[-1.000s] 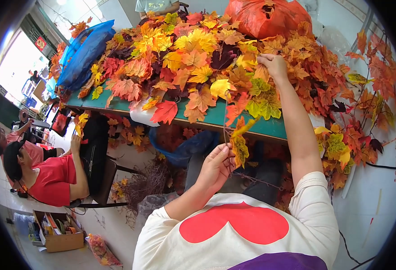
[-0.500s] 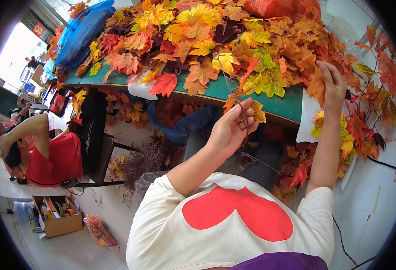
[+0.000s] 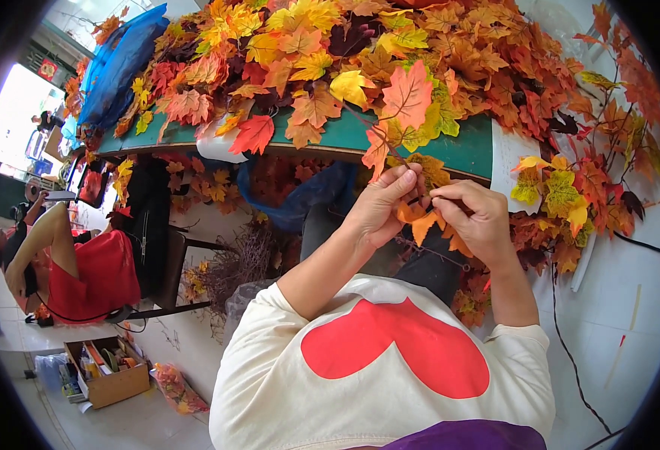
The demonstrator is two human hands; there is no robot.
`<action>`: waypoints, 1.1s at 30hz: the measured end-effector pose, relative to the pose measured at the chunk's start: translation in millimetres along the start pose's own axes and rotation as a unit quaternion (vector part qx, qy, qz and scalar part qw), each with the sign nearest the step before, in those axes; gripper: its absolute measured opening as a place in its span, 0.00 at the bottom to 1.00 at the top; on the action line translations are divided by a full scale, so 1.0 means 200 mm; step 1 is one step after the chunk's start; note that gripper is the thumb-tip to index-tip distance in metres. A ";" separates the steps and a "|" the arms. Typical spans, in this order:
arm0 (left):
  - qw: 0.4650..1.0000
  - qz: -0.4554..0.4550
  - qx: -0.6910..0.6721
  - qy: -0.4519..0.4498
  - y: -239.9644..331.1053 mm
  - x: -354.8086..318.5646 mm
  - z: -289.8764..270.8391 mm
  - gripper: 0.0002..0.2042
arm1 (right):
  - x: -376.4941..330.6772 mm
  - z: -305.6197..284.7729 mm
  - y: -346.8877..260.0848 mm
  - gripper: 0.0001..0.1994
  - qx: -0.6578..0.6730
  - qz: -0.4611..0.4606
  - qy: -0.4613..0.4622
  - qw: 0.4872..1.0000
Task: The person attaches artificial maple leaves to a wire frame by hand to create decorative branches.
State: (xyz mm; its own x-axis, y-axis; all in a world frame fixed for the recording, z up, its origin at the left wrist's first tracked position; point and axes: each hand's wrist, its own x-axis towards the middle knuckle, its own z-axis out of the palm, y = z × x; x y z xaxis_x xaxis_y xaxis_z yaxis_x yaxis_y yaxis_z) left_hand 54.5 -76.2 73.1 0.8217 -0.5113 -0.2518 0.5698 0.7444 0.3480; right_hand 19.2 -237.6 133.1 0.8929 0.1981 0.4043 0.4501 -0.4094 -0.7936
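Observation:
My left hand point(image 3: 382, 208) is closed around the thin brown stem of an artificial maple branch point(image 3: 395, 155). On that branch a coral leaf point(image 3: 408, 96) stands up, and a mustard-yellow leaf point(image 3: 430, 170) shows just beyond my fingers. My right hand point(image 3: 480, 219) pinches an orange artificial leaf point(image 3: 420, 223) beside the branch, close to my left fingertips. The exact join between leaf and stem is hidden by my fingers. Both hands are above my lap at the near edge of the green table point(image 3: 471, 144).
A deep heap of autumn leaves point(image 3: 315, 64) covers the table, with a blue bag point(image 3: 120, 71) at its left. Leafy branches point(image 3: 607, 165) stand at the right. Left of me sits a person in red point(image 3: 97, 262). A cardboard box point(image 3: 112, 375) is on the floor.
My right hand has come from the leaf heap toward my left hand, bringing an orange leaf. The branch in my left hand has turned, and its coral leaf now faces up.

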 end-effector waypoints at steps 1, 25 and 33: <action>1.000 0.012 0.026 -0.008 0.00 0.00 -0.01 0.08 | -0.01 0.02 0.00 0.06 0.000 0.001 0.000 1.000; 0.993 0.083 0.085 0.006 -0.09 -0.07 0.03 0.06 | -0.06 0.12 0.03 0.04 -0.113 -0.055 0.100 0.987; 0.949 0.166 0.267 -0.037 -0.08 -0.08 0.05 0.05 | -0.08 0.11 0.03 0.04 -0.126 -0.030 0.068 0.989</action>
State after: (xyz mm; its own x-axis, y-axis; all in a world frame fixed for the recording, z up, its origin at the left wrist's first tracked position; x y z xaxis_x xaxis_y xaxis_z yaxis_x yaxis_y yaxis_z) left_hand 32.5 -83.7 80.8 0.9437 -0.3308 0.0083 0.1876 0.5557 0.8099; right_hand 7.5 -224.2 112.5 0.8476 0.1135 0.5184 0.4706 -0.6122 -0.6354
